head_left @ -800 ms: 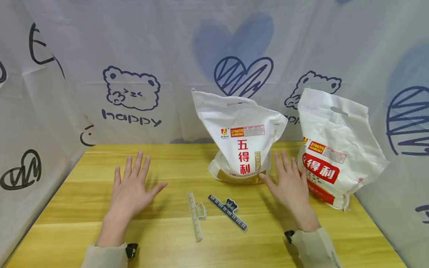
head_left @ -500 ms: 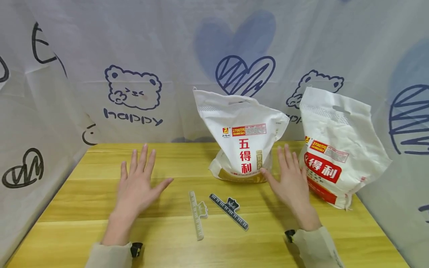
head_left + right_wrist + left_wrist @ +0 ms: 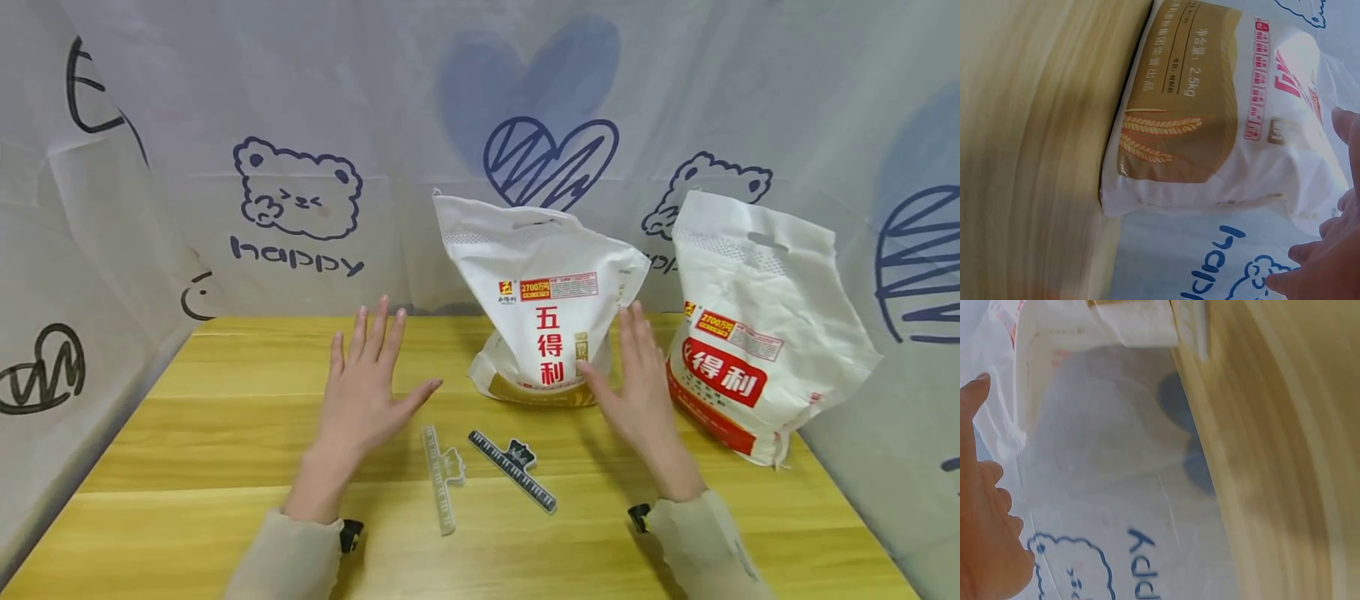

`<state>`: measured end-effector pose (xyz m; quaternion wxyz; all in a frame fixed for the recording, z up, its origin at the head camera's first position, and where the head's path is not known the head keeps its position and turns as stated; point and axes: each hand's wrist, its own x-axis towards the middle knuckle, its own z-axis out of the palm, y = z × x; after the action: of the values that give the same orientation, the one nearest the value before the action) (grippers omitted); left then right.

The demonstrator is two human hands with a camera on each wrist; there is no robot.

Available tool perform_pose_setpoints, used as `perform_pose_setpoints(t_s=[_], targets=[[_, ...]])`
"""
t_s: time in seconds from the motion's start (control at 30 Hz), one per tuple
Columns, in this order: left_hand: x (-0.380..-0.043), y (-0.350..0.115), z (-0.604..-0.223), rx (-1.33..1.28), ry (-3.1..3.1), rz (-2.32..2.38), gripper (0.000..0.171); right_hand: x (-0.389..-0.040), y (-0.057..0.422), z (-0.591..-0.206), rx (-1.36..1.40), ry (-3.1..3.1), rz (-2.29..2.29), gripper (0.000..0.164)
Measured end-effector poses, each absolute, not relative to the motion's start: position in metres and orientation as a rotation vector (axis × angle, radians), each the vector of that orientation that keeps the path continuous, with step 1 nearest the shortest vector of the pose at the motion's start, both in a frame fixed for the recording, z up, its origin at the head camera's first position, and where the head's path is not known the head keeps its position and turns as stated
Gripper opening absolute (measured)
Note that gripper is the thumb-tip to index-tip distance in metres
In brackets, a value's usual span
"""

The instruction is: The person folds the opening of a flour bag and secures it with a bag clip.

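Observation:
Palm down with spread fingers, my left hand (image 3: 363,400) hovers over the left half of the table and holds nothing. In the left wrist view the left hand (image 3: 988,531) shows at the edge, apart from the bag behind. My right hand (image 3: 637,408), fingers straight, is beside a white flour bag (image 3: 502,250) with a gold base, its thumb overlapping the bag's front. From the right wrist, wheat ears and "2.5kg" show on that flour bag (image 3: 1179,125). Between the hands lie a clear clip (image 3: 440,487) and a black clip (image 3: 513,472), both with piano-key patterns.
A second flour bag (image 3: 772,333), with a red label, leans at the right of the wooden table (image 3: 187,467). Close behind the table hangs a white cloth (image 3: 405,100) printed with bears and hearts; it also covers both sides.
My left hand has moved right and slightly forward, nearer to the clips. My right hand has shifted slightly up and left, closer to the gold-based flour bag. Bags and clips stay put.

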<state>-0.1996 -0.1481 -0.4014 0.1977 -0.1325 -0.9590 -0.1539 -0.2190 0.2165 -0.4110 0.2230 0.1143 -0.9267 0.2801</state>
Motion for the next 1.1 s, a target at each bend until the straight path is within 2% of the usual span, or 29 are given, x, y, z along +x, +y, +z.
perform_pose_setpoints(t_s=[0.7,1.1], targets=[[-0.229,-0.062,-0.406,-0.438,-2.765,-0.576,0.099,-0.235,0.21,-0.427,0.377,-2.598,0.758,0.098],[-0.232,-0.04,-0.412,-0.449,-2.78,-0.597,0.108,-0.239,0.212,-0.435,0.419,-2.616,0.853,0.102]])
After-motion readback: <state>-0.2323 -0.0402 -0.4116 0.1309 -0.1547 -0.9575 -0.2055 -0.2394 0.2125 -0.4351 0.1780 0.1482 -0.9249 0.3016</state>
